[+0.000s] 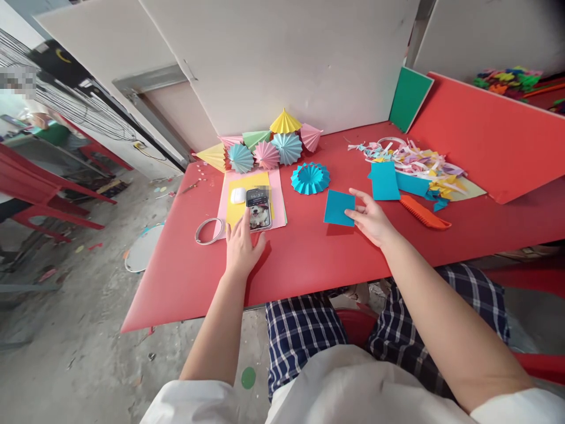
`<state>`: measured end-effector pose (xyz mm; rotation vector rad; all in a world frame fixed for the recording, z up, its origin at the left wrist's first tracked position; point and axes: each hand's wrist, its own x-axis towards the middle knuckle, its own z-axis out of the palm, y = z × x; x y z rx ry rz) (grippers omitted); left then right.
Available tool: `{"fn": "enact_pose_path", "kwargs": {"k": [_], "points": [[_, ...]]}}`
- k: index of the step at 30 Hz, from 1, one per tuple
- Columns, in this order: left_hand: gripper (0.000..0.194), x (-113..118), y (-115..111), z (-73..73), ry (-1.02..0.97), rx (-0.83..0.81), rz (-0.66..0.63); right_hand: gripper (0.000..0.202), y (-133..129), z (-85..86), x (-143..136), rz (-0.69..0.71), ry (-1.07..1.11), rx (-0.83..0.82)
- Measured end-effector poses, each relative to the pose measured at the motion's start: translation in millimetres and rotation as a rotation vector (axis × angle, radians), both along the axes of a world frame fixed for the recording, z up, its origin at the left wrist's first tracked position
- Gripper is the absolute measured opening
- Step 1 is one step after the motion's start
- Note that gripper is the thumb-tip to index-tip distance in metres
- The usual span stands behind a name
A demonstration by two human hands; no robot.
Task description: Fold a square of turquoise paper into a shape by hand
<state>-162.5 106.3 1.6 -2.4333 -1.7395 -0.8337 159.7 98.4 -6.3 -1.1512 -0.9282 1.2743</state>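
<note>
My right hand (pixel 369 219) pinches the right edge of a blue paper square (pixel 338 207) just above the red table. Fingers apart, my left hand (pixel 242 247) reaches to the lower edge of a phone (pixel 258 213) with a lit screen showing a dog. The phone lies on pink and yellow paper sheets (pixel 278 215), beside a white earbud case (pixel 238 195). Left of my hand is a roll of tape (pixel 209 231). A pleated blue paper piece (pixel 310 178) sits beyond the blue square. More blue paper (pixel 385 181) lies right of my right hand.
Several folded paper cones (pixel 266 154) stand along the wall. Paper scraps (pixel 410 158) are heaped on the right, with an orange cutter (pixel 424 213) in front. A green board (pixel 410 97) and a red board (pixel 494 135) lean behind. Another person (pixel 42 115) sits at far left.
</note>
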Motion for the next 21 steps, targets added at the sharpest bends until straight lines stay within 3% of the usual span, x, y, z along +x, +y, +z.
{"fn": "enact_pose_path", "kwargs": {"k": [9,15,21], "points": [[0.067,5.0,-2.9,3.6,0.051,-0.101,-0.033,0.063,0.1,-1.4,0.6,0.006,0.025,0.009],[0.064,2.7,-1.7,2.1,-0.034,-0.140,-0.022,0.063,-0.1,-0.9,0.5,0.009,0.018,0.006],[0.059,-1.6,0.2,1.6,-0.122,-0.011,-0.009,0.063,-0.2,0.3,0.1,-0.004,0.002,-0.008]]}}
